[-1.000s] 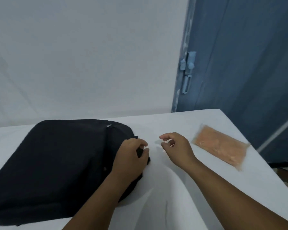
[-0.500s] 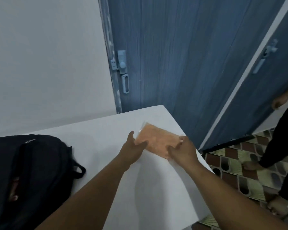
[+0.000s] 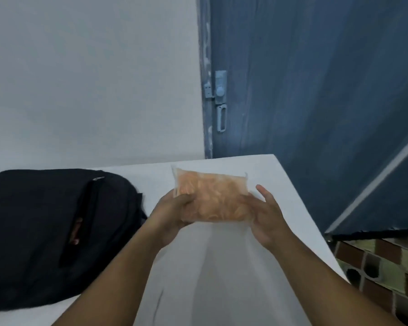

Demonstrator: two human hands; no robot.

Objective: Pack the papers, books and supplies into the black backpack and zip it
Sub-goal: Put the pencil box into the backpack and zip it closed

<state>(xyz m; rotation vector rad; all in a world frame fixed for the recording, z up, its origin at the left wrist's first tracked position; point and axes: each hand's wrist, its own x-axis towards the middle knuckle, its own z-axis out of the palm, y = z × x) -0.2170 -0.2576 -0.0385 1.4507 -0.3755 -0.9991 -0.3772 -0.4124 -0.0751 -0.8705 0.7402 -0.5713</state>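
Backpack [image 3: 45, 231] lies left on table [image 3: 222, 278], zipper gaping. Both hands, left [image 3: 172, 215] and right [image 3: 266, 217], grip orange pouch [image 3: 212, 196], now lifted off table; blue door [image 3: 316, 90] behind.

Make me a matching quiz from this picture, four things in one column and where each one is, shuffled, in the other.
Things:
1. black backpack
2. orange packet
3. blue door
4. white table

Places:
A. behind the table, on the right
B. held up between both hands
C. lying on the table, on the left
D. under the backpack

Pairs: 1-C, 2-B, 3-A, 4-D
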